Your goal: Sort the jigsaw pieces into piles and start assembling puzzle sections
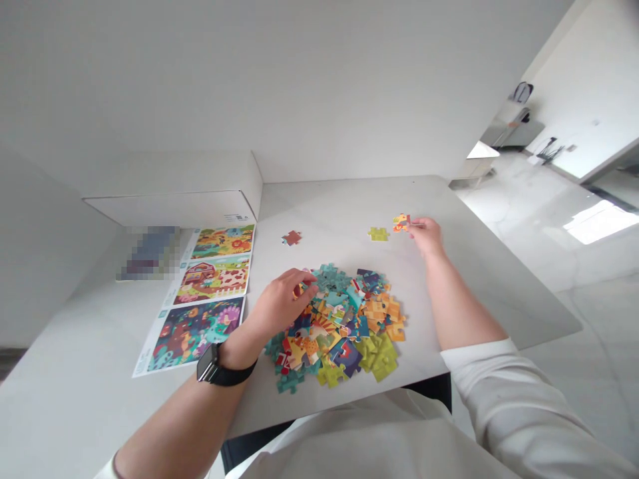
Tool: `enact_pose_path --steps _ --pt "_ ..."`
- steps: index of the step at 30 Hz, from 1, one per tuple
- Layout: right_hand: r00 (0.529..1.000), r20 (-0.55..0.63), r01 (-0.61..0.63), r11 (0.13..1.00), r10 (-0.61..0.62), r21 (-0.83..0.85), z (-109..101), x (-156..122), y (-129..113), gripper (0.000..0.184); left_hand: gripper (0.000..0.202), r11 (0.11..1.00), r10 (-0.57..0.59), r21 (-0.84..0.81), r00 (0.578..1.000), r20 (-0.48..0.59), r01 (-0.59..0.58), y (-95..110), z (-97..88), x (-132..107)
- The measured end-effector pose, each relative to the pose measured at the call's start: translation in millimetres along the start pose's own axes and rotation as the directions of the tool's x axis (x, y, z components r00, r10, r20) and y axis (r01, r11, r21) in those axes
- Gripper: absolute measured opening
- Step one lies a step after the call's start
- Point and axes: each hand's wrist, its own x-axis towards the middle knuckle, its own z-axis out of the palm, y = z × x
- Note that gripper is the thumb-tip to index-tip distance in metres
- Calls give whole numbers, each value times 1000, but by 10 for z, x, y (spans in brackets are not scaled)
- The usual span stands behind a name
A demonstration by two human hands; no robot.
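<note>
Sorting jigsaw pieces out of a heap on a white table.

The left hand [284, 303] is resting on the left edge of the pile of puzzle pieces [342, 329], fingers curled and pinching at one piece; whether it is truly gripped is hard to tell. The right hand [425, 233] is reaching to the far side of the table [74, 392], fingertips closed on an orange piece [401, 222] just beside a yellow-green piece [378, 233]; a red piece [291, 237] is lying apart to the left. A picture sheet [204, 299] is lying left of the pile, before a white box [180, 189]. This looks like the separating stage; the next move seems to call for matching colours against the sheet.
</note>
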Motion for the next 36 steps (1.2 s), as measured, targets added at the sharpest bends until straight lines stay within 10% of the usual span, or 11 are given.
enact_pose_path --steps 7,12,19,23,27,31,36 --pt "972 -21 200 873 -234 -445 149 -92 -56 20 21 1000 2 0 1000 -9 -2 13 -19 -8" --pt "819 316 574 698 -480 -428 250 -197 -145 36 22 1000 10 -7 1000 -1 -10 16 -19 -9" --pt "720 463 688 621 -518 -376 374 -376 -271 32 23 1000 19 -12 1000 -14 -19 6 -22 -8" --pt "839 196 542 811 -507 -222 349 -350 -277 31 23 1000 10 -17 1000 -8 -10 23 -44 -13" --pt "976 -10 220 973 -219 66 319 -160 -171 30 23 999 9 -32 1000 -6 -9 41 -55 -13" --pt "991 46 115 982 -123 149 298 -43 -105 27 23 999 20 -39 1000 2 -20 58 -58 -5" --pt "969 24 249 960 -248 -132 175 -87 -112 20 25 999 11 -34 1000 5 -10 70 -69 -7"
